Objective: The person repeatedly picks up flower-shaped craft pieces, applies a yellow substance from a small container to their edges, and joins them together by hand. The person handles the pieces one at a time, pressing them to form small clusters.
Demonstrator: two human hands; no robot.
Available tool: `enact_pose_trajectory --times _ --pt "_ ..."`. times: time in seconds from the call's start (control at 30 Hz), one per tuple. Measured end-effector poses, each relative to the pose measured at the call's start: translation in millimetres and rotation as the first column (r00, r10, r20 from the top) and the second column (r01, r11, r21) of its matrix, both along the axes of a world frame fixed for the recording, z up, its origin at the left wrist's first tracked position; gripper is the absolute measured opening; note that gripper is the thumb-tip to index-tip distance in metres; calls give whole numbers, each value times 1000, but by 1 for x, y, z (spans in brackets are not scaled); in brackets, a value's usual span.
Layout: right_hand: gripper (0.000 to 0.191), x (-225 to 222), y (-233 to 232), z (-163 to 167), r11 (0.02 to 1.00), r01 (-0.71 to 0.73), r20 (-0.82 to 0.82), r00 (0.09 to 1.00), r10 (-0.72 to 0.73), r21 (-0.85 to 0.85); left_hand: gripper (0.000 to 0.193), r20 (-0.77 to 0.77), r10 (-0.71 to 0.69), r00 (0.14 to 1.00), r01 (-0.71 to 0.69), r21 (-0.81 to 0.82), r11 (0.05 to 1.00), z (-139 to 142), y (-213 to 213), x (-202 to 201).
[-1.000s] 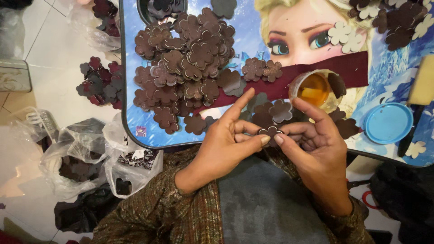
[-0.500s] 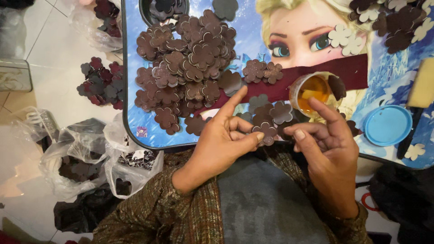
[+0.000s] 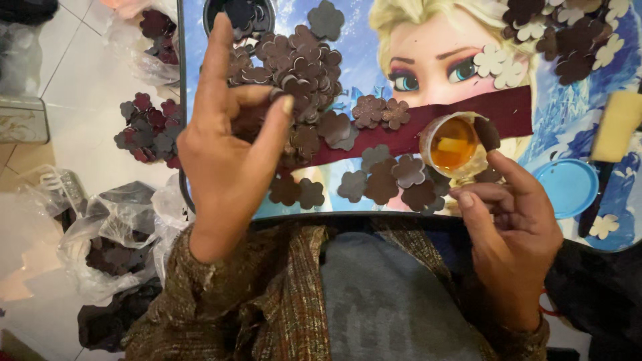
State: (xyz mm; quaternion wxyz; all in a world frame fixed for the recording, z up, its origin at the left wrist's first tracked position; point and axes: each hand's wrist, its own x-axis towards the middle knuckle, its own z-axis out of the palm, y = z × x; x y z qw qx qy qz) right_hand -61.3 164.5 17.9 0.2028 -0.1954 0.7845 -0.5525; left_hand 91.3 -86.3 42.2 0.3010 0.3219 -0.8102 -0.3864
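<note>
My left hand [image 3: 227,144] is raised over the left part of a blue, picture-printed tray table [image 3: 568,100], fingers spread, index pointing up, just in front of a heap of brown flower-shaped cutouts [image 3: 294,67]. I see nothing held in it. My right hand [image 3: 511,224] rests at the table's near edge with fingers curled, its index tip next to a small cup of amber liquid [image 3: 455,144]. Several loose brown flowers [image 3: 384,180] lie between the hands, on and below a dark red strip [image 3: 508,110].
A blue round lid [image 3: 567,187] and a yellow sponge [image 3: 618,127] lie at the right. More brown and cream flowers [image 3: 562,33] sit at the top right. On the floor to the left are plastic bags [image 3: 107,241] of scraps and a flower cluster [image 3: 144,127].
The hands, which pinched one brown flower together at the centre, have parted. My left hand moved up and left to the heap; my right hand shifted right toward the cup.
</note>
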Motion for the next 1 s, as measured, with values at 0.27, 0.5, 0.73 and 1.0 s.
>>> enact_pose_trajectory --times 0.27,0.5,0.73,1.0 --pt "40 -18 -11 2 938 -16 -721 635 278 348 61 147 107 983 -7 -558 830 -9 6 -9" --pt "41 -26 -25 -17 908 -72 -726 576 376 413 36 158 -57 986 130 -501 855 -25 29 -31" --pt "41 -25 -27 -19 913 -74 -712 602 362 402 30 172 -129 977 197 -477 857 -38 37 -54" --pt "40 -24 -25 -21 908 -79 -697 615 368 411 29 206 -155 966 232 -430 872 -47 37 -58"
